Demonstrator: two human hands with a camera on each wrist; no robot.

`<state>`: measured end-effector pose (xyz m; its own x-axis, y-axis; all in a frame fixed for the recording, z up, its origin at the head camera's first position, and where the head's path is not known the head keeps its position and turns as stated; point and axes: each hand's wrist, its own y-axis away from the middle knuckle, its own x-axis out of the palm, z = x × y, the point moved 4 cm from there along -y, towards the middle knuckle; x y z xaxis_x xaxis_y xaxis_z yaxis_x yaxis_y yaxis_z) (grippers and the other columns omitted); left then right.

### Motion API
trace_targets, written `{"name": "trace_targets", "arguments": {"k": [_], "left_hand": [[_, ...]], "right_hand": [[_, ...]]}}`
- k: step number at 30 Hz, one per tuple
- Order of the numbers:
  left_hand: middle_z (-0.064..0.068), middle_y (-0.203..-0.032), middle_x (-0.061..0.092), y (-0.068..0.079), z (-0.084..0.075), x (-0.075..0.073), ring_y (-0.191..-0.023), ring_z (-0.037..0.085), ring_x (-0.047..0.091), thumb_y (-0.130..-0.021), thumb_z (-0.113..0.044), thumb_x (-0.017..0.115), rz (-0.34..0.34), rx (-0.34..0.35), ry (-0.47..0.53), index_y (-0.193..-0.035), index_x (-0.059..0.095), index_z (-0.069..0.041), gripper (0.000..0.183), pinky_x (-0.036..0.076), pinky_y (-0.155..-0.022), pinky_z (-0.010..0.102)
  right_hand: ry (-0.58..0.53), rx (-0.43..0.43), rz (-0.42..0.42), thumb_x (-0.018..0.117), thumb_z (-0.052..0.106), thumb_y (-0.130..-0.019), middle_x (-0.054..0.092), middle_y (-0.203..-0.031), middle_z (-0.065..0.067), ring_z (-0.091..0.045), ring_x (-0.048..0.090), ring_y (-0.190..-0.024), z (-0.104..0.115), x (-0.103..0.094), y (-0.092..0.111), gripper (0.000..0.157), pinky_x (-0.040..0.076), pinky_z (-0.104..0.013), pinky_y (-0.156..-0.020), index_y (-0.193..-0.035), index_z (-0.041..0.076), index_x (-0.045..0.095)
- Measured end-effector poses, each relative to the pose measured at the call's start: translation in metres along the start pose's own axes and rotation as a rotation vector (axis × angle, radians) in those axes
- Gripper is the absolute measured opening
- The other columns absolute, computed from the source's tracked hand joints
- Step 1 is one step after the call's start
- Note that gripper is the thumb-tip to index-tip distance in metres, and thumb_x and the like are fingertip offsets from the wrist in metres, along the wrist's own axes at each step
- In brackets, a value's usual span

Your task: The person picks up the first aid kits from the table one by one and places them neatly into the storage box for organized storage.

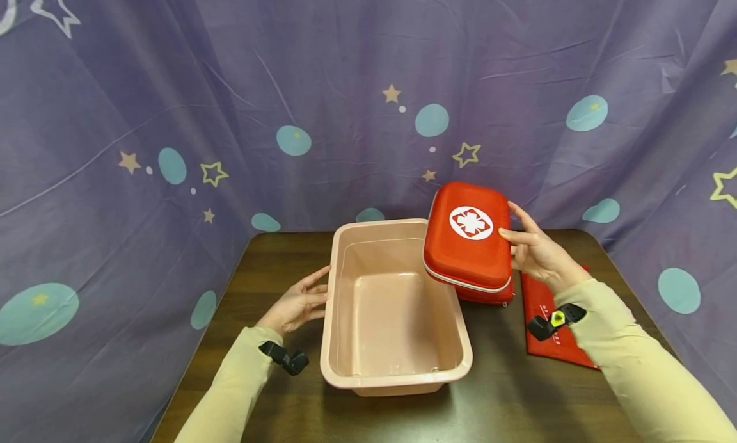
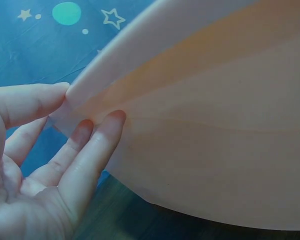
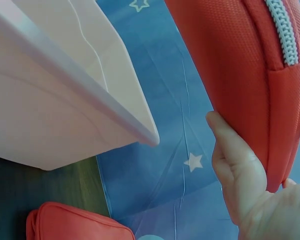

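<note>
A pink plastic tub (image 1: pixel 397 383) stands on the table with its inside facing up. At its left side is my left hand (image 1: pixel 296 305), fairly straight fingers touching the rim and outer wall; the left wrist view shows the fingertips (image 2: pixel 115 117) against the wall just under the lip. My right hand (image 1: pixel 535 248) grips the right edge of a red zippered first-aid case (image 1: pixel 466 257) with a white cross emblem. The case is raised and tilted over the tub's back right corner. In the right wrist view, fingers and thumb lie on both sides of the case (image 3: pixel 235 75).
A second red zippered case (image 1: pixel 489 296) lies right of the tub, partly hidden under the raised one. Farther right is a flat red item (image 1: pixel 555 340) with small white print, partly behind my right forearm. A purple patterned curtain (image 1: pixel 345 78) hangs behind the dark wooden table (image 1: pixel 495 392).
</note>
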<state>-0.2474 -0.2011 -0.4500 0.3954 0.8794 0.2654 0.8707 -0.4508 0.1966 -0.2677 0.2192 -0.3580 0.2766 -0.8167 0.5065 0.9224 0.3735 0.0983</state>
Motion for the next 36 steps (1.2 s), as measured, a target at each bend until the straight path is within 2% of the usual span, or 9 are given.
{"name": "trace_targets", "arguments": {"k": [5, 11, 17, 23, 28, 36], "left_hand": [[0.002, -0.11, 0.059, 0.0, 0.001, 0.0, -0.094, 0.012, 0.063, -0.094, 0.005, 0.047, 0.004, 0.006, 0.006, -0.153, 0.01, -0.009, 0.071, 0.055, -0.081, 0.031], [0.003, -0.111, 0.058, -0.001, 0.002, -0.002, -0.093, 0.011, 0.063, -0.094, 0.004, 0.047, -0.004, 0.004, -0.004, -0.152, 0.01, -0.009, 0.07, 0.054, -0.082, 0.031], [0.002, -0.109, 0.059, -0.001, 0.002, -0.002, -0.092, 0.011, 0.064, -0.094, 0.004, 0.048, -0.008, 0.002, -0.003, -0.152, 0.009, -0.008, 0.071, 0.055, -0.081, 0.03], [0.002, -0.108, 0.06, 0.0, 0.001, -0.001, -0.091, 0.011, 0.064, -0.094, 0.005, 0.047, -0.006, 0.0, 0.002, -0.152, 0.009, -0.008, 0.071, 0.055, -0.08, 0.03], [0.003, -0.109, 0.059, 0.0, 0.0, 0.0, -0.093, 0.011, 0.064, -0.094, 0.005, 0.046, -0.005, -0.003, -0.001, -0.152, 0.009, -0.009, 0.07, 0.055, -0.08, 0.03], [0.0, -0.104, 0.06, 0.0, -0.002, 0.001, -0.092, 0.011, 0.064, -0.094, 0.007, 0.045, -0.009, 0.0, 0.001, -0.152, 0.009, -0.008, 0.07, 0.055, -0.081, 0.03]], "right_hand": [[-0.008, 0.013, -0.015, 0.048, 0.003, -0.095, 0.059, -0.098, 0.003, -0.017, 0.065, -0.072, -0.001, 0.006, -0.003, 0.084, 0.051, -0.034, -0.067, -0.149, 0.041, -0.004], [0.023, 0.034, -0.049, 0.048, 0.005, -0.096, 0.054, -0.098, 0.003, -0.012, 0.058, -0.063, -0.003, 0.013, -0.008, 0.078, 0.044, -0.024, -0.055, -0.149, 0.041, 0.003], [0.004, 0.044, -0.046, 0.048, 0.004, -0.096, 0.055, -0.096, 0.002, -0.013, 0.061, -0.067, -0.005, 0.024, -0.012, 0.082, 0.048, -0.028, -0.059, -0.15, 0.041, 0.0], [-0.007, 0.045, -0.05, 0.047, 0.003, -0.096, 0.059, -0.089, 0.002, -0.012, 0.061, -0.063, -0.008, 0.036, -0.019, 0.081, 0.047, -0.026, -0.057, -0.15, 0.04, 0.001], [0.029, 0.049, -0.057, 0.046, 0.003, -0.096, 0.06, -0.093, 0.003, -0.014, 0.064, -0.07, -0.009, 0.043, -0.024, 0.081, 0.051, -0.03, -0.063, -0.151, 0.038, -0.003], [0.051, 0.059, -0.075, 0.045, 0.003, -0.096, 0.057, -0.094, 0.003, -0.012, 0.061, -0.066, -0.012, 0.056, -0.036, 0.079, 0.047, -0.025, -0.057, -0.151, 0.039, 0.001]]}}
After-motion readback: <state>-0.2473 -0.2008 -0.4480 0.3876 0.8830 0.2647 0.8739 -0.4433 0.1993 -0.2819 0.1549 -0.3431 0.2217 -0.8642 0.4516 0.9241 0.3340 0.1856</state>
